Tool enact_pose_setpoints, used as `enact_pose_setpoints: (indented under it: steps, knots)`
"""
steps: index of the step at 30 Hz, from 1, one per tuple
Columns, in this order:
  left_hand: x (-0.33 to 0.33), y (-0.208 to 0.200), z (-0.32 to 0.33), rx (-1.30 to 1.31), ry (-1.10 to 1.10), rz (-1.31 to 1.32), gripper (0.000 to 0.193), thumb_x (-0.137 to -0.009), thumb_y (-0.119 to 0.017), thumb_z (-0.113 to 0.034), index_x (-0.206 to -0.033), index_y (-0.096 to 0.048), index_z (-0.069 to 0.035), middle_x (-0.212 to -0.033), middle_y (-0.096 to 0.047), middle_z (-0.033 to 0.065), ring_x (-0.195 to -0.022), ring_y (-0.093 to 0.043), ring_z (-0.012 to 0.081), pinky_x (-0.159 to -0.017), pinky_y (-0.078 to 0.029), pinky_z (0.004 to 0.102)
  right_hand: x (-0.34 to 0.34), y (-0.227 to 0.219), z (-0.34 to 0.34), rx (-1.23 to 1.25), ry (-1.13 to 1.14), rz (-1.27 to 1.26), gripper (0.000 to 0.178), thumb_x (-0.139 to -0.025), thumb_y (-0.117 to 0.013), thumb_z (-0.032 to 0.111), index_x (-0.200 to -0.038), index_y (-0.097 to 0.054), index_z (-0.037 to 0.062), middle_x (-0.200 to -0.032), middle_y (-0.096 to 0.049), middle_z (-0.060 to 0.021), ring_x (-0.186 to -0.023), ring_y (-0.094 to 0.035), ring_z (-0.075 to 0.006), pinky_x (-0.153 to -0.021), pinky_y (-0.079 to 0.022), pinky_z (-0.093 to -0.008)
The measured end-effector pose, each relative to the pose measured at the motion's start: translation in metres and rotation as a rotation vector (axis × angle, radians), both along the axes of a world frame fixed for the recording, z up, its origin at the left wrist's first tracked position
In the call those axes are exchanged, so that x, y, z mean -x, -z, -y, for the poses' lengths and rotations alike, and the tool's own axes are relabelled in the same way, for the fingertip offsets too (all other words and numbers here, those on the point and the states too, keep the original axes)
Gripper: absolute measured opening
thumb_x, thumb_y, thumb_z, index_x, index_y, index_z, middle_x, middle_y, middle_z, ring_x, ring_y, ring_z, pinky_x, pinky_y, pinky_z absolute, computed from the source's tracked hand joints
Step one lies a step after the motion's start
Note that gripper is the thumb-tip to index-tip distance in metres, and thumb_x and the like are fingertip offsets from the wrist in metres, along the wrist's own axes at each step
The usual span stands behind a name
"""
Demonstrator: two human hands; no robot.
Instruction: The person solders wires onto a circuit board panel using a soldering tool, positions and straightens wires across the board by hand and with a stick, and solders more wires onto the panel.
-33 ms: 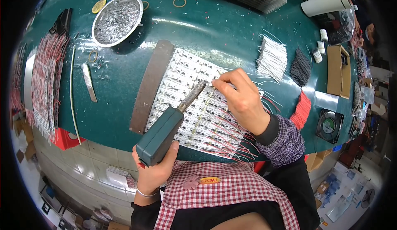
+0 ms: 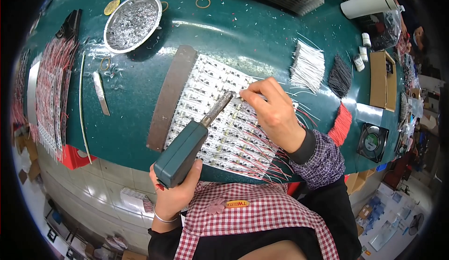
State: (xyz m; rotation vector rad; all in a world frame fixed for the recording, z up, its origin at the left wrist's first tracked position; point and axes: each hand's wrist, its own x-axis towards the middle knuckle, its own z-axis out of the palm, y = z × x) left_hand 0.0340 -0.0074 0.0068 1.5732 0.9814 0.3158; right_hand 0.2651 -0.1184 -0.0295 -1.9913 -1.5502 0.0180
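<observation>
My left hand (image 2: pixel 180 192) is wrapped round the dark green handle of a soldering gun (image 2: pixel 183 150). Its metal barrel slants up and right, the tip resting over a panel of small white circuit boards (image 2: pixel 203 84). Just right of that tip, my right hand (image 2: pixel 271 112) pinches thumb and forefinger together at the panel; what lies between them is too small to make out. Thin white and red wires (image 2: pixel 276 169) stick out from the panel's right and lower side. Along the panel's left edge lies a brown strip (image 2: pixel 172 98).
At the right lie bundles of white wires (image 2: pixel 307 67), black wires (image 2: pixel 340 76) and red wires (image 2: pixel 341 124), near a cardboard box (image 2: pixel 382 81) and a fan (image 2: pixel 372 141). Upper left stands a bowl of silvery scraps (image 2: pixel 108 38). Wired board panels (image 2: pixel 51 96) stack at far left.
</observation>
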Motion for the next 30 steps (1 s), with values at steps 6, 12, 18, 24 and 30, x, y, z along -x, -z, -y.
enact_pose_setpoints:
  steps: [6,12,18,24,30]
  knots:
    - [0.008,0.005,0.000,-0.122,0.069,-0.044,0.016,-0.076,-0.078,-0.009,-0.087,-0.070,0.001,-0.076,-0.068,0.0067,-0.062,-0.063,0.0162,-0.059,-0.047,0.0285,0.001,-0.001,-0.001,-0.017,0.026,0.002,0.038,-0.060,-0.060,-0.015,-0.095,-0.066,-0.0006,-0.087,-0.058,-0.0104,-0.078,-0.059,-0.0251,-0.065,-0.050,-0.0335]
    - [0.008,0.005,-0.001,0.012,0.012,0.083,0.029,-0.078,-0.069,0.008,-0.107,-0.062,0.004,-0.084,-0.061,0.0039,-0.060,-0.052,0.0066,-0.050,-0.039,0.0215,0.000,-0.002,0.003,0.080,-0.009,0.021,0.032,-0.068,-0.060,-0.006,-0.100,-0.061,0.0000,-0.097,-0.056,-0.0106,-0.089,-0.056,-0.0257,-0.071,-0.051,-0.0336]
    - [0.009,0.005,-0.002,0.056,0.035,0.094,0.034,-0.079,-0.069,0.007,-0.113,-0.063,0.004,-0.091,-0.065,0.0056,-0.061,-0.052,0.0060,-0.051,-0.039,0.0207,0.001,-0.005,0.004,0.101,-0.008,0.015,0.033,-0.068,-0.059,-0.007,-0.100,-0.059,0.0007,-0.097,-0.055,-0.0111,-0.089,-0.056,-0.0267,-0.070,-0.050,-0.0341]
    - [0.009,0.007,-0.002,0.027,0.039,0.100,0.033,-0.080,-0.070,0.006,-0.112,-0.064,0.004,-0.091,-0.066,0.0054,-0.062,-0.052,0.0056,-0.052,-0.039,0.0200,0.000,-0.006,0.006,0.074,-0.012,-0.024,0.033,-0.067,-0.059,-0.009,-0.099,-0.058,0.0010,-0.095,-0.055,-0.0114,-0.088,-0.056,-0.0276,-0.069,-0.049,-0.0346]
    - [0.006,0.006,-0.003,0.001,0.080,0.089,0.029,-0.080,-0.070,0.005,-0.109,-0.065,0.003,-0.085,-0.065,0.0039,-0.061,-0.053,0.0057,-0.051,-0.040,0.0200,-0.001,-0.004,0.006,0.072,-0.005,-0.032,0.034,-0.069,-0.059,-0.009,-0.101,-0.059,0.0018,-0.094,-0.055,-0.0112,-0.087,-0.056,-0.0267,-0.067,-0.050,-0.0347]
